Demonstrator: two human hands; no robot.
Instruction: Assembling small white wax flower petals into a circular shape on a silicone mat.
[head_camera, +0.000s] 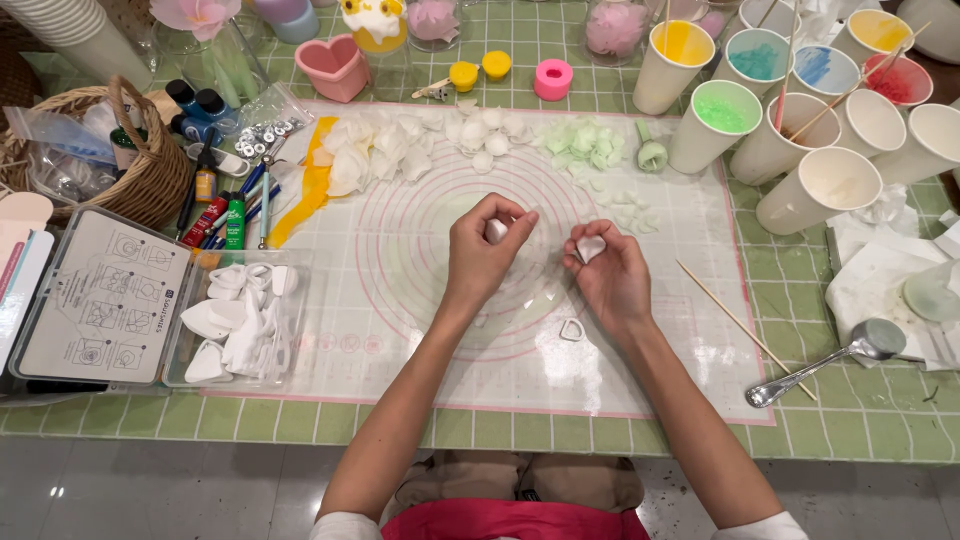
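Petals of soft white clay look thin enough to crease: the left hand (482, 245) pinches a small white piece (496, 230) between its fingertips, the right hand (607, 270) cups a heart-shaped petal (590, 247), both above the translucent silicone mat (420, 300). Too firm a squeeze would likely dent either; the wooden skewer (742, 325) lies near the right wrist.

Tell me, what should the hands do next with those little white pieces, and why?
Probably lay the heart-shaped white petal from the right hand beside the loose petals on the mat. It looks already shaped, while the left hand pinches another white piece.
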